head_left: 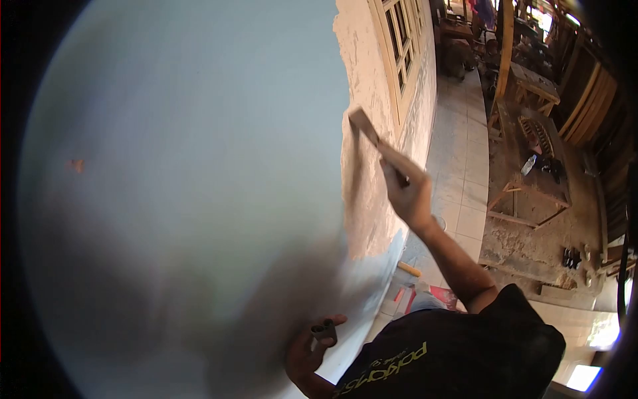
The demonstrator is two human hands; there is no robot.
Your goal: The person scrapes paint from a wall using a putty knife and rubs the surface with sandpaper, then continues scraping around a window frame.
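Note:
My right hand (409,193) is closed round a scraper (364,125), its index finger stretched along the tool. The blade's tip is right at the ragged border between the light blue paint (266,100) and the bare, patchy plaster (372,86). A shadow of the tool falls on the plaster below. Lower down, close to the blue wall, my left hand (302,356) has its fingers curled round a small dark object with two round ends (323,330); its exact kind I cannot tell.
A window frame (399,53) is set in the plastered wall. Right of it runs a tiled floor (458,153), with a wooden-handled tool (409,269) near the wall's foot. Beyond stand a wooden table (531,179) with a bottle (529,165) and a wooden post (506,46).

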